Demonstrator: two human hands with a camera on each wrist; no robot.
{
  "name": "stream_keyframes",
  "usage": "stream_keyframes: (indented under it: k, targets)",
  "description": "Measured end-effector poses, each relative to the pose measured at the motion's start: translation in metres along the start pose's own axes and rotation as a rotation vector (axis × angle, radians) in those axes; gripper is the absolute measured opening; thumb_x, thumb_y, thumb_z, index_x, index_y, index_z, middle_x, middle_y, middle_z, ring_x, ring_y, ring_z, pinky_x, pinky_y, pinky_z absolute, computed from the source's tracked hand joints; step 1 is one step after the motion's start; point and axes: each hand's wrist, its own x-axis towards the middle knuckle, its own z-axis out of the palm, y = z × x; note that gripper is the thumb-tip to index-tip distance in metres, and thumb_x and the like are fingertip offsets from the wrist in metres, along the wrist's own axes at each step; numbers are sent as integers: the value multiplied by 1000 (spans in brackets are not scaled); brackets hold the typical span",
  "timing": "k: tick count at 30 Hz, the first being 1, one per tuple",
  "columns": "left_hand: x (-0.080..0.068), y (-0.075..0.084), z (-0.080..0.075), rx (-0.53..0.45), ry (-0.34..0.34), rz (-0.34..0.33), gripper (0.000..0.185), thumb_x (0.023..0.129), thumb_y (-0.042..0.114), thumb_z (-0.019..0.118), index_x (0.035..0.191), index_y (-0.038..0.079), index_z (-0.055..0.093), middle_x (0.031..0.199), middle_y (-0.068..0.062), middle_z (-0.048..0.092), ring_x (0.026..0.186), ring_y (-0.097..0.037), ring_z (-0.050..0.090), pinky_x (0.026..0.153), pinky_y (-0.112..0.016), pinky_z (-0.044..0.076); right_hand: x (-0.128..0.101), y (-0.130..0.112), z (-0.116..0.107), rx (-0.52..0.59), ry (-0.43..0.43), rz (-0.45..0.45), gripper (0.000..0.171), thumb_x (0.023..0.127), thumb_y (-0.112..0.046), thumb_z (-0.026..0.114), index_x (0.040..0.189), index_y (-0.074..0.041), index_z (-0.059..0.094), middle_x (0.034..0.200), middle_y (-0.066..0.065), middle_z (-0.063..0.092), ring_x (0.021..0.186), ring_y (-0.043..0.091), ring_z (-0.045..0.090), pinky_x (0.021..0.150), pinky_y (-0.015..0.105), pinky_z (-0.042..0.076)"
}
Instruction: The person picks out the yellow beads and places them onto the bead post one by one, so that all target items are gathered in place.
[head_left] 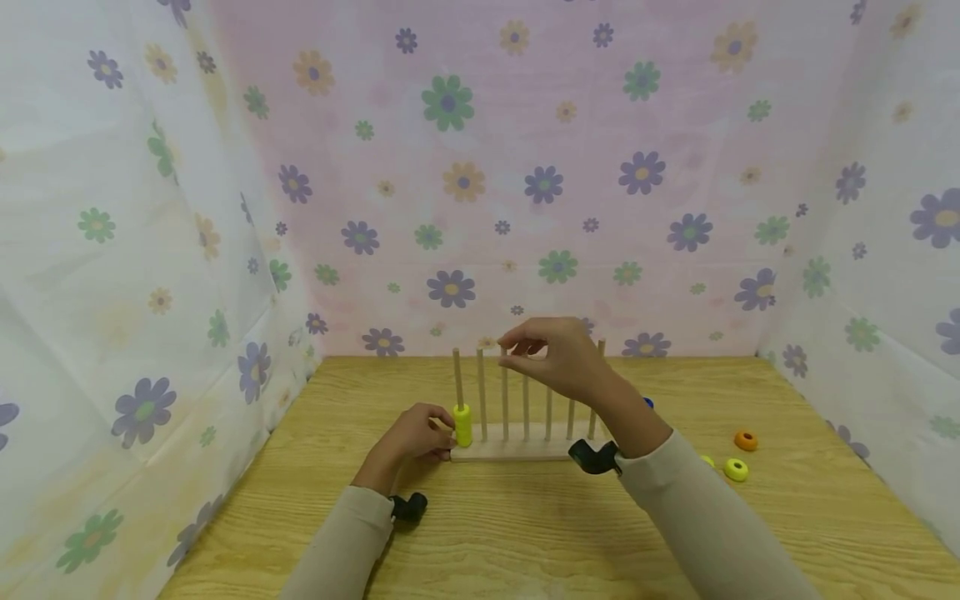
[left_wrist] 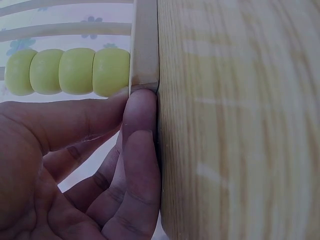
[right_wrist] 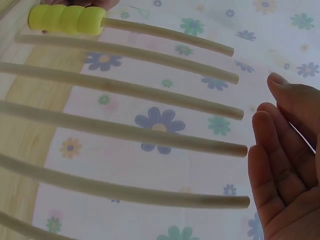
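Observation:
A wooden peg rack [head_left: 517, 451] stands on the table with several upright pegs in a row. Its leftmost peg carries a stack of several yellow beads [head_left: 462, 426], the peg's upper part bare above them. My left hand [head_left: 416, 437] grips the left end of the base, fingertips right beside the lowest bead in the left wrist view. Up by the tops of the pegs is my right hand [head_left: 558, 358], thumb and fingers apart with nothing between them. In the right wrist view its fingertips [right_wrist: 261, 122] are just off the ends of the bare pegs [right_wrist: 220, 145].
Right of the rack lie loose beads: a yellow bead [head_left: 737, 470], another yellow one [head_left: 707, 461] partly behind the right sleeve, an orange bead [head_left: 746, 440] and a blue bead [head_left: 648, 403]. Flowered cloth [head_left: 495, 167] walls off the wooden table's back and sides.

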Motion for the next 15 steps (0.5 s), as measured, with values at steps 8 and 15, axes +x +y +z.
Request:
stream_keyframes:
  k: [8,15]
  targets:
    - [0,0,0,6,4,-7,21,93,6,76,113,4,69,88,-11,74,68,-19,75,65,-36,64,-13,4,-8,-17,-8,-22,22,89,-19,84,110,-13,79,100,-1,79,83,7,72,74,30,62]
    - [1,0,0,-5,6,-12,22,93,6,76,114,4,69,90,-12,74,69,-20,75,66,-36,64,-27,5,-14,-56,-10,-15,22,88,-22,85,109,-18,79,101,-4,79,84,4,71,75,28,61]
